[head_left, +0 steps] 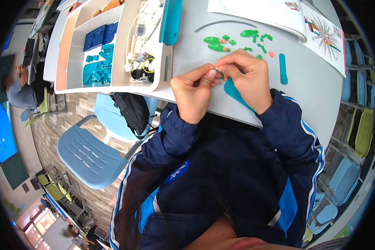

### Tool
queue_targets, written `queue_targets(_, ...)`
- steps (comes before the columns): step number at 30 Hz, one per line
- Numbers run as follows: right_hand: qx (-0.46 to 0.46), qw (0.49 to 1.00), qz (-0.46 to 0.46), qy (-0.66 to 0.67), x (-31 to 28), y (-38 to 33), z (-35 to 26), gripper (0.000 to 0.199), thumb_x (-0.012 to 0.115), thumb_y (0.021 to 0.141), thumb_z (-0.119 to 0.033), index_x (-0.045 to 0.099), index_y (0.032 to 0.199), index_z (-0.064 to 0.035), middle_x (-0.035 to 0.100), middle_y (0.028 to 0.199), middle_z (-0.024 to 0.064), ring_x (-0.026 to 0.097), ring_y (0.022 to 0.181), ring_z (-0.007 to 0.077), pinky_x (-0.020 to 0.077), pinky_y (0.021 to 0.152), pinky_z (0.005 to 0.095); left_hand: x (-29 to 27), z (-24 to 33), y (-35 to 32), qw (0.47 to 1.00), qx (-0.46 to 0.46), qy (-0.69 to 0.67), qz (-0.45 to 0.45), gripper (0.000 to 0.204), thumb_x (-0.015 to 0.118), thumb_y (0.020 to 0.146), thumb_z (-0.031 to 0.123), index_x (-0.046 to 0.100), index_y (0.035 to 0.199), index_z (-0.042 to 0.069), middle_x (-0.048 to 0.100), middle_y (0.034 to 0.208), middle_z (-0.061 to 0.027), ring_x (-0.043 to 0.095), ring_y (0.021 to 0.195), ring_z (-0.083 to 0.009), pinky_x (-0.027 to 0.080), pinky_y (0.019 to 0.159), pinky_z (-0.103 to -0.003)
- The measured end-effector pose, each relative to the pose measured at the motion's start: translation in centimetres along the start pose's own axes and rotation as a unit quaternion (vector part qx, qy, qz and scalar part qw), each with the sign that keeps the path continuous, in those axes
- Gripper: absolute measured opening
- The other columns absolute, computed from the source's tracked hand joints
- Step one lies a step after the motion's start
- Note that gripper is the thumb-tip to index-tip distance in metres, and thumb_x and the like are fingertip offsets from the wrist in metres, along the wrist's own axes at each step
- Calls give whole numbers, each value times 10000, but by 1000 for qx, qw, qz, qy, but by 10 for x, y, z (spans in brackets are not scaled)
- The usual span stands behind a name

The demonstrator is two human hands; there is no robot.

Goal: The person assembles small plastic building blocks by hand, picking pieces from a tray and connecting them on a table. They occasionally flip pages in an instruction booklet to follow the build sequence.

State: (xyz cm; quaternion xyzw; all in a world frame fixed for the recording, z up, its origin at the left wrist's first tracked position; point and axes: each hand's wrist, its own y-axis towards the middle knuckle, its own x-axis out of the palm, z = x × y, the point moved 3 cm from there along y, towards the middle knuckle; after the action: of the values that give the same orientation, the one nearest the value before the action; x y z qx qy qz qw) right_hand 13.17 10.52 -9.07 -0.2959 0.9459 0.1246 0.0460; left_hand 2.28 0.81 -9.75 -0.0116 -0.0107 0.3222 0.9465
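Left hand (193, 89) and right hand (248, 79) were together over the near edge of the counter (306, 100), both pinching a small green-and-orange piece (221, 75). Step, as judged: joining tiny parts. Next move seemed to call for careful alignment, then a press. Grip hid the joint. Teal panel (236, 94) partly hidden by right hand. Green leaf pieces (214, 40) lay beyond; white brick box (164, 58) at left, open booklet (323, 46) far right.

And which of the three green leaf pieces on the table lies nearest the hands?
The picture's lowest leaf; the leaf just above it and the rightmost leaf lie farther away.
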Motion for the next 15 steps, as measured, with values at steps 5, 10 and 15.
queue_targets(5, -83, 992, -15, -91, -1, 3, -10, 145, 660, 736, 103, 710, 818, -5, 659, 728, 85, 581, 709, 211, 482, 624, 317, -1, -1, -1, 1000, 0, 3, -3, 130, 633, 906, -61, 707, 998, -115, 707, 792, -130, 660, 688, -142, 550, 645, -255)
queue_targets(10, -190, 970, 11, -154, 1, 0, -17, 200, 635, 709, 143, 707, 811, -14, 658, 744, 91, 592, 694, 239, 499, 605, 311, -1, 1, 1, 1000, -10, 3, -22, 128, 620, 907, -69, 704, 987, -123, 692, 764, -126, 648, 667, -142, 543, 628, -253)
queue_targets(15, -77, 996, 24, -32, 1, -1, -7, 248, 608, 690, 176, 709, 809, -17, 656, 736, 99, 626, 716, 226, 505, 570, 285, -3, 4, 2, 999, -14, -27, -15, 128, 610, 905, -79, 706, 978, -121, 683, 752, -123, 645, 661, -146, 541, 620, -253)
